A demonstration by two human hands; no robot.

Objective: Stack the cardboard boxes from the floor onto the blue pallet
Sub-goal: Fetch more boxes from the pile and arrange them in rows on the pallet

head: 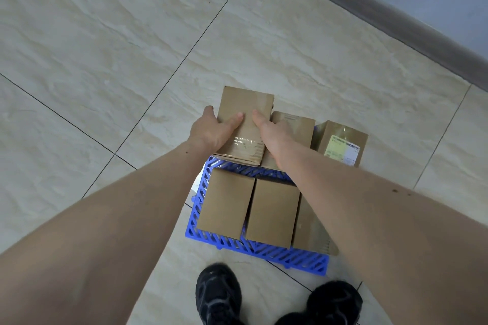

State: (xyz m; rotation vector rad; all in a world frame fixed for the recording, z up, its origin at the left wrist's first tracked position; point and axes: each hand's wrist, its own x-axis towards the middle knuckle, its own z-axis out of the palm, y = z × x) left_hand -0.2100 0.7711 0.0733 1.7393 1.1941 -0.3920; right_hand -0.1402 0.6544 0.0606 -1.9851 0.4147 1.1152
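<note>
A blue plastic pallet (260, 249) lies on the tiled floor in front of my feet. Three plain cardboard boxes stand in its near row: the left box (225, 210), the middle box (272, 212), and a third box (309, 229) partly hidden under my right forearm. Both hands grip a taped cardboard box (247, 111) over the pallet's far left corner: my left hand (211, 130) on its left side, my right hand (274, 137) on its right. Beside it sit another box (297, 126) and a labelled box (340, 144) in the far row.
My two black shoes (219, 295) stand just behind the pallet's near edge. Pale floor tiles (105, 47) spread out to the left and beyond. A grey baseboard (383, 16) and wall run diagonally across the upper right.
</note>
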